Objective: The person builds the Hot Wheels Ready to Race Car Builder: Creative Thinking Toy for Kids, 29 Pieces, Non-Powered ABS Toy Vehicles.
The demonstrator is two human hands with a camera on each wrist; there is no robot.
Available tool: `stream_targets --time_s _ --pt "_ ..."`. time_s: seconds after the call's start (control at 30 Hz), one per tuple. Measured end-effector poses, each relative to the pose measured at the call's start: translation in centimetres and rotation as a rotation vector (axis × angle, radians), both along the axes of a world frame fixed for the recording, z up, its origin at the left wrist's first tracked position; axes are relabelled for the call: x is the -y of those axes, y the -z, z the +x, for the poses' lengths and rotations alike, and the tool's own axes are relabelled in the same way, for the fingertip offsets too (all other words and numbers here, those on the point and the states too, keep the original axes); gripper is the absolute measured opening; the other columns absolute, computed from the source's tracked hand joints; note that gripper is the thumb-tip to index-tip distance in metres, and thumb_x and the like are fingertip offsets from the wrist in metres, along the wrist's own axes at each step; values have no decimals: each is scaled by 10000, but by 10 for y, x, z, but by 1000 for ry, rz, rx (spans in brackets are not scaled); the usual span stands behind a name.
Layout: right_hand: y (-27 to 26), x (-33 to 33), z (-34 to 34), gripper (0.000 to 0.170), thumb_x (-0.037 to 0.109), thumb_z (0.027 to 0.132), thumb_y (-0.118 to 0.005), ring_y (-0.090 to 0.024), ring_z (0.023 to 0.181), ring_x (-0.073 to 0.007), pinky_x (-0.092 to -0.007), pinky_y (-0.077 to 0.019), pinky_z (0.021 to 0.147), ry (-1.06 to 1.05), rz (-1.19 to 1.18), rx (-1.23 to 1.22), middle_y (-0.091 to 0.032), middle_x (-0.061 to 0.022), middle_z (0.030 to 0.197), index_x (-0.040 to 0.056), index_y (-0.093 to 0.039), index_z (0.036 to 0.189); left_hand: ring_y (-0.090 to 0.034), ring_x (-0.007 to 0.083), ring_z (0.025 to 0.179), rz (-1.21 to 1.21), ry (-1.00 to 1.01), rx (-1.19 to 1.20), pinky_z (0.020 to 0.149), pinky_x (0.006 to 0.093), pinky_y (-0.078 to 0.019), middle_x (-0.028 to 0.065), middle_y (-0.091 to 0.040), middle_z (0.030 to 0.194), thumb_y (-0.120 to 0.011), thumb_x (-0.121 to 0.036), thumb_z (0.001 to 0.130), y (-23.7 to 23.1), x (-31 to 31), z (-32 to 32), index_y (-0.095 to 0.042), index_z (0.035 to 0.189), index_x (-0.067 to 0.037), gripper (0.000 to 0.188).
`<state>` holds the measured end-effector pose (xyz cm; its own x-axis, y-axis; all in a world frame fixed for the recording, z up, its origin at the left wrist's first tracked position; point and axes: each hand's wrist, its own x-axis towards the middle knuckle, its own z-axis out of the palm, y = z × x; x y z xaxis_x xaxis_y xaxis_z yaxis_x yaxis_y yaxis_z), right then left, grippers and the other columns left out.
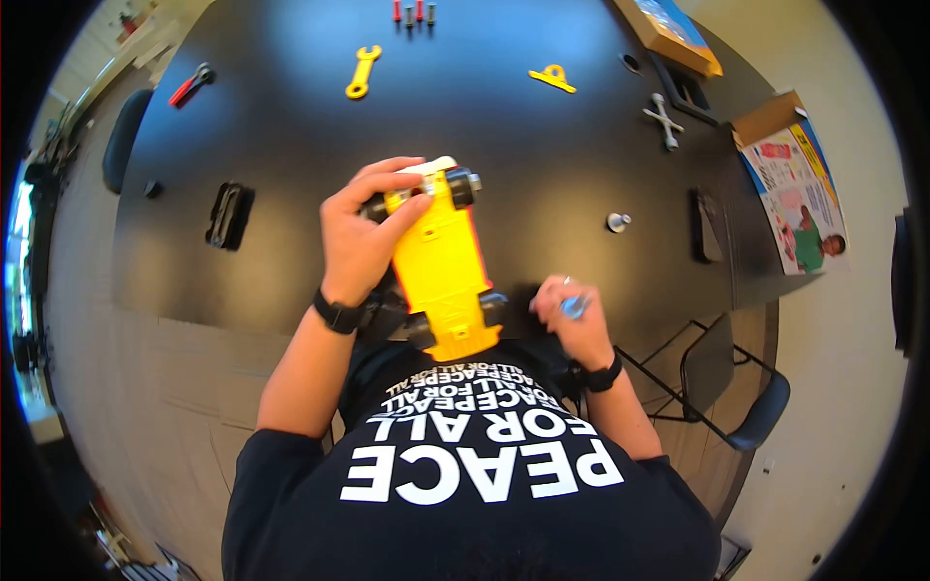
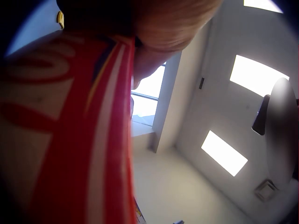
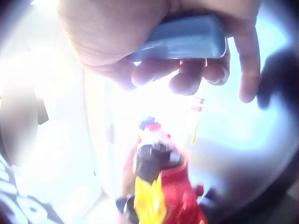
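My left hand (image 1: 363, 223) grips a toy car (image 1: 441, 261) near one end, with its yellow underside turned up and black wheels at its corners. In the left wrist view the car's red side (image 2: 112, 140) with white stripes fills the left part. Curled fingers of my right hand (image 1: 578, 324) hold a tool by its blue handle (image 3: 187, 39), just right of the car near the table edge. Most of that tool is hidden in the palm, so I cannot tell its kind.
On the dark table (image 1: 291, 126) lie a yellow wrench (image 1: 363, 73), a red-handled tool (image 1: 192, 85), a yellow piece (image 1: 553, 78), a grey cross wrench (image 1: 664, 123), a silver part (image 1: 618, 223) and black pieces (image 1: 230, 215). An open printed box (image 1: 794, 189) stands at the right edge, a folding chair (image 1: 722, 382) below.
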<state>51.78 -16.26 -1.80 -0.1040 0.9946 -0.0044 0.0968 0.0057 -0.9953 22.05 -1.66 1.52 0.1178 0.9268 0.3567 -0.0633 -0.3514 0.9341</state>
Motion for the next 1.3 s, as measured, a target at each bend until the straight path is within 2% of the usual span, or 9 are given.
stream_targets --time_s 0.03,0.13,0.2,0.4,0.57,0.67,0.83,1.23,1.3 --pt "-5 -5 11 188 106 995 -818 -632 804 -185 -328 -495 756 143 -26 -77 -653 -93 861 7 -732 860 -742 218 1166 47 -5 -44 1032 332 -572 159 -785 1308 -845 33 904 -4 2 -2 -817 1137 19 235" --pt "-14 -32 45 34 66 990 -783 -659 922 -262 -368 -530 807 372 315 508 -675 -133 1023 34 -795 994 -736 232 1203 107 3 -143 1044 347 -567 154 -778 1326 -846 54 880 -23 15 -1 -825 1158 10 282" --pt "-8 -41 64 251 41 959 -777 -652 1046 -344 -430 -561 876 544 365 1017 -658 -164 1219 82 -821 1203 -726 241 1223 121 27 -151 1065 354 -553 165 -768 1346 -840 57 881 -26 20 2 -821 1167 12 290" --pt "7 -57 81 415 44 931 -790 -675 1094 -391 -493 -585 896 542 204 1273 -656 -179 1270 122 -787 1339 -718 250 1247 170 47 -193 1078 364 -552 175 -754 1369 -841 67 856 -29 24 3 -814 1190 14 339" --pt "-7 -72 93 356 45 978 -754 -748 952 -308 -449 -598 850 458 120 1220 -745 -136 1095 97 -781 1329 -718 258 1252 185 46 -197 1086 370 -551 170 -753 1375 -843 62 845 -30 25 5 -809 1203 9 363" --pt "-43 -79 65 270 87 1048 -733 -644 739 -99 -283 -505 701 276 63 343 -811 -51 898 50 -787 1310 -718 266 1257 203 47 -193 1090 375 -550 168 -756 1372 -841 61 833 -32 28 7 -808 1209 2 382" --pt "-124 -56 -23 309 133 1097 -686 -610 752 -27 -206 -423 648 -131 -15 -104 -806 -61 954 22 -659 1384 -719 273 1260 218 58 -230 1097 382 -547 162 -760 1368 -840 61 825 -37 29 15 -808 1219 -11 403" --pt "-107 -77 -66 217 135 1073 -728 -706 687 -90 -264 -496 568 -244 -139 -198 -775 -59 872 49 -642 1252 -728 306 1248 311 71 -321 1083 398 -554 157 -749 1358 -813 34 806 -45 37 20 -784 1282 -37 482" --pt "-105 -76 -80 329 121 1023 -782 -713 658 -150 -332 -527 595 56 263 247 -758 -66 829 45 -611 1294 -714 327 1211 325 30 -312 1037 410 -568 132 -760 1332 -850 -7 808 -45 36 22 -791 1272 -69 471"
